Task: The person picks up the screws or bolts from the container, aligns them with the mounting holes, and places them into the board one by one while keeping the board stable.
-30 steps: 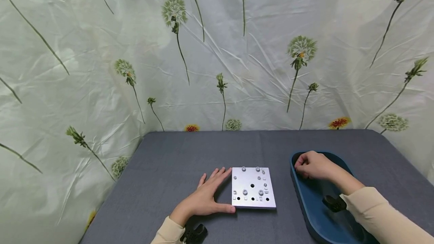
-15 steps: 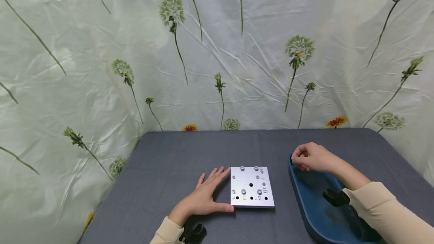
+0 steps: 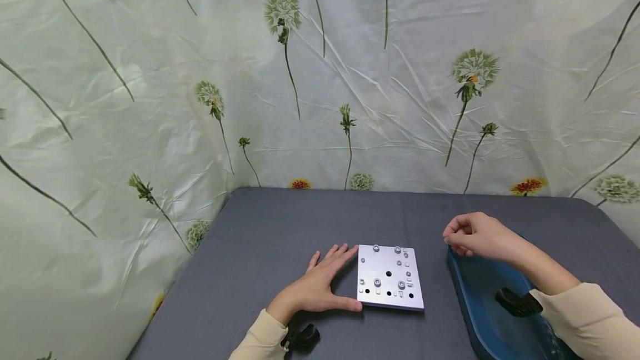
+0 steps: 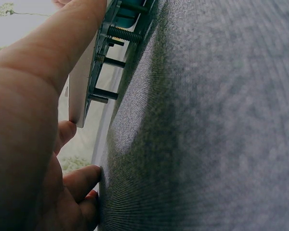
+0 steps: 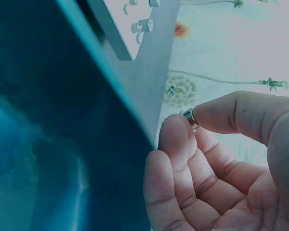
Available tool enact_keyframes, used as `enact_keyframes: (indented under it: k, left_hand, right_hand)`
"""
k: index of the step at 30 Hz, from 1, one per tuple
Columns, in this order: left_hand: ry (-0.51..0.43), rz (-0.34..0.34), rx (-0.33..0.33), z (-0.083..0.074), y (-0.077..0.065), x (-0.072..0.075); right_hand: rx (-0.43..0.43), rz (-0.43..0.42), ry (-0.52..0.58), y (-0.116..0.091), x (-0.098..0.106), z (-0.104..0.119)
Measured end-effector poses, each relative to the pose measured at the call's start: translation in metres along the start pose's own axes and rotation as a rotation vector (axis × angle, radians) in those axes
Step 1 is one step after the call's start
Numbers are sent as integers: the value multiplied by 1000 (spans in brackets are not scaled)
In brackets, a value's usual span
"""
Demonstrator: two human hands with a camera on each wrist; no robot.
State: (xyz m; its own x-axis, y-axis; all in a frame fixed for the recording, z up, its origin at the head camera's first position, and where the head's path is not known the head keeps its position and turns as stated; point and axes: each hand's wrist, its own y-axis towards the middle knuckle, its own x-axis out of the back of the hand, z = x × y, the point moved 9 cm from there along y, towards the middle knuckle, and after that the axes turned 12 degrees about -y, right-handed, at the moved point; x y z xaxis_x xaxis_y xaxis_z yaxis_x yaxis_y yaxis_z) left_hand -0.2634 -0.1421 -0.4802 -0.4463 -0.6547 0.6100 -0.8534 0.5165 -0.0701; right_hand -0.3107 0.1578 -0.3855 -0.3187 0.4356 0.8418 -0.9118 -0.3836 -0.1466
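A square silver metal plate (image 3: pixel 382 265) with several screws and holes lies on the dark cloth-covered table. My left hand (image 3: pixel 322 288) is spread at its left side, thumb at the near corner and a fingertip at the far one, fingers fairly straight. In the left wrist view, threaded screw shanks (image 4: pixel 125 34) stick out from the plate's underside. My right hand (image 3: pixel 482 236) is over the far left end of a blue tray (image 3: pixel 462 301). Its thumb and forefinger pinch a small round silver metal part (image 5: pixel 189 115); the fingertips hide most of it.
The tray's raised wall (image 5: pixel 106 67) stands between its inside and the plate. Grey cloth (image 3: pixel 270 226) covers the table. A pale flowered curtain (image 3: pixel 225 43) hangs behind the table's back edge.
My right hand has risen from inside the tray to above its far left rim, pinching the small metal part. The head view has turned slightly left. My left hand stays at the plate.
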Motion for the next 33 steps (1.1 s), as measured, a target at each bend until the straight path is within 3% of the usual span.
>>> enact_keyframes:
  k: [7,18,28,33]
  left_hand:
    - [-4,-3,8,-2,-2,1]
    - [-4,-11,11,-1,0,0]
    - [-6,-5,9,-1,1,-1]
    - [-10,-2,9,0,0,-1]
  right_hand:
    - [55,13,39,3,-5,29]
    - [128,217,208,13,-48,79]
    - [112,340,280,21,-79,86]
    - [101,364,261,24,-89,86]
